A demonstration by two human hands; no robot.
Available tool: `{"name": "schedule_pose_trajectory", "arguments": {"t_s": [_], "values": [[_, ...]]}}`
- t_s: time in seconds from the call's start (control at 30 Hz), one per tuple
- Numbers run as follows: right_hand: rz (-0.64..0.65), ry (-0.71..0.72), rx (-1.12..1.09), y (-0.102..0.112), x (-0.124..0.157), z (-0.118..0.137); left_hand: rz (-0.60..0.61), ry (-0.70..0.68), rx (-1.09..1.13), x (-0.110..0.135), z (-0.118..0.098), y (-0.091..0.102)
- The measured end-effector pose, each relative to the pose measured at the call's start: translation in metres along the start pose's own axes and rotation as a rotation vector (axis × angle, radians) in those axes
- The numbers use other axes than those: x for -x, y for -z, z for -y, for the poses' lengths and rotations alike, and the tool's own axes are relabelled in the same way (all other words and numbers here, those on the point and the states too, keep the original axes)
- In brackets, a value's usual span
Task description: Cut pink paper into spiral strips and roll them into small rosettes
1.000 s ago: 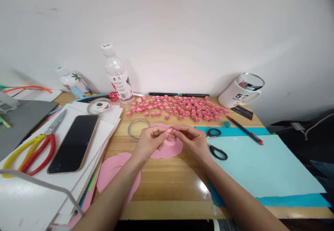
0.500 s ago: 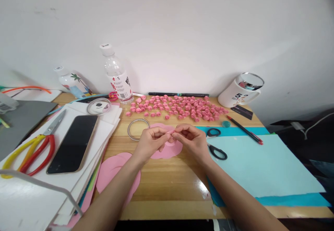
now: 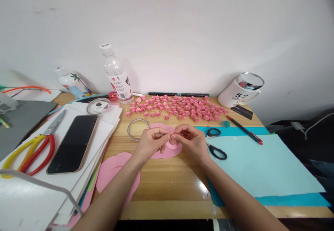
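Note:
My left hand (image 3: 153,141) and my right hand (image 3: 191,140) meet fingertip to fingertip over the middle of the table. Both pinch a small strip of pink paper (image 3: 171,134), mostly hidden by the fingers. Beneath them lies a pink paper piece with a wavy edge (image 3: 176,152). Behind the hands spread many small rolled pink paper roses (image 3: 182,107). More pink paper circles (image 3: 114,172) lie under my left forearm. A roll of tape (image 3: 129,130) rests flat beside my left hand, and black-handled scissors (image 3: 218,152) lie to the right of my right hand.
At left, a phone (image 3: 74,144) and red-yellow scissors (image 3: 48,147) rest on white paper. A clear bottle (image 3: 117,74) and a white mug (image 3: 238,90) stand near the wall. Light blue sheets (image 3: 266,165) cover the right side, with a pen (image 3: 245,130) across their back edge.
My fingertips have shifted slightly at the pink paper strip, and my right fingers sit a little closer to the left. Everything else stays in place.

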State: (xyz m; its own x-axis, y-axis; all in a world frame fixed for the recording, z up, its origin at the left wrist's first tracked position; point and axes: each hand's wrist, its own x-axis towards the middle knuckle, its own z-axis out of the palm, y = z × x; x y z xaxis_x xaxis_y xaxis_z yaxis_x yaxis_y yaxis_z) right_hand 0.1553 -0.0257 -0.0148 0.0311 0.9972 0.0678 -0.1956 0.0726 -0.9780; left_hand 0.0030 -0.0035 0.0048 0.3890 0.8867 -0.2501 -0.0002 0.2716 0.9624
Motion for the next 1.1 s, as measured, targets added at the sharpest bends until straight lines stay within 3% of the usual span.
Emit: {"name": "schedule_pose_trajectory", "arguments": {"t_s": [0.3,0.63,0.83,1.1], "values": [[-0.041,0.046,0.155,0.0005,0.0007,-0.0001,-0.016,-0.045,-0.003,-0.0016,0.0016,0.0017],[0.022,0.12,0.042,-0.0002,0.0006,0.0003,-0.026,-0.016,-0.009,-0.0001,0.0002,0.0001],[-0.026,0.059,0.142,-0.0005,0.002,0.0022,-0.027,-0.013,-0.001,0.0003,-0.0023,0.0007],[0.057,0.048,-0.013,-0.0008,0.0015,0.0013,-0.008,-0.003,-0.025,0.0018,-0.0025,-0.0004]]}}
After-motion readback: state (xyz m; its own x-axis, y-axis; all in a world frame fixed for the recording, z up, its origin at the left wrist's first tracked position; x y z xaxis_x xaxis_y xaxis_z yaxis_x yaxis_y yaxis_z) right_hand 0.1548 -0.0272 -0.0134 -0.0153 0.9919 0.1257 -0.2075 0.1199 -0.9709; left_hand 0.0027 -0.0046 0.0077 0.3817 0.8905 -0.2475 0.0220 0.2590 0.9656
